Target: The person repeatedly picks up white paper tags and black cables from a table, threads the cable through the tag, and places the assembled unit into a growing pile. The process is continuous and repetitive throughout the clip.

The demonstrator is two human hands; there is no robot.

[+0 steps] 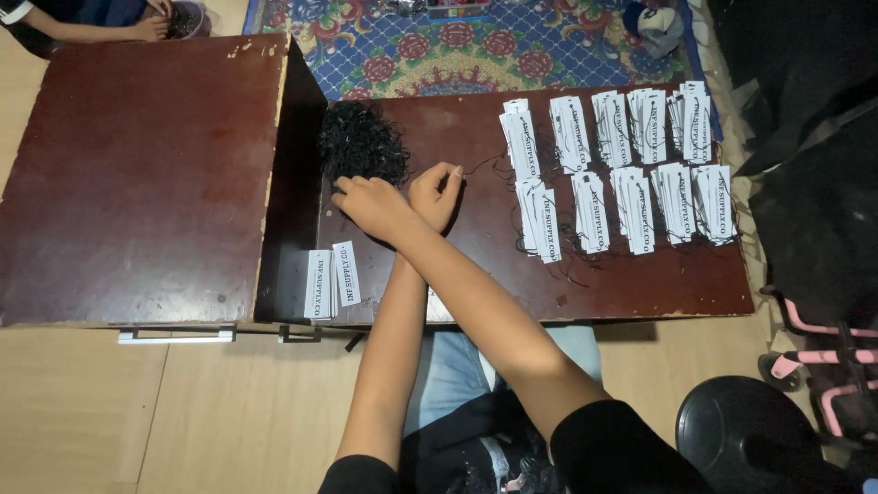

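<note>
Two crossed hands, right hand [370, 203] at string pile [362, 144], left hand [435, 194] pinching rightward-trailing string [482, 166]

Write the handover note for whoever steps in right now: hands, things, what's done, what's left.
Arms are crossed.
Right hand: at the edge of the pile of black strings; grip unclear.
Left hand: fingers pinch a single black string.
Done: ten stacks of strung white tags lie in two rows on the right of the low brown table.
Left: two loose white tags near the front edge, no string visible on them, plus the pile.
</note>
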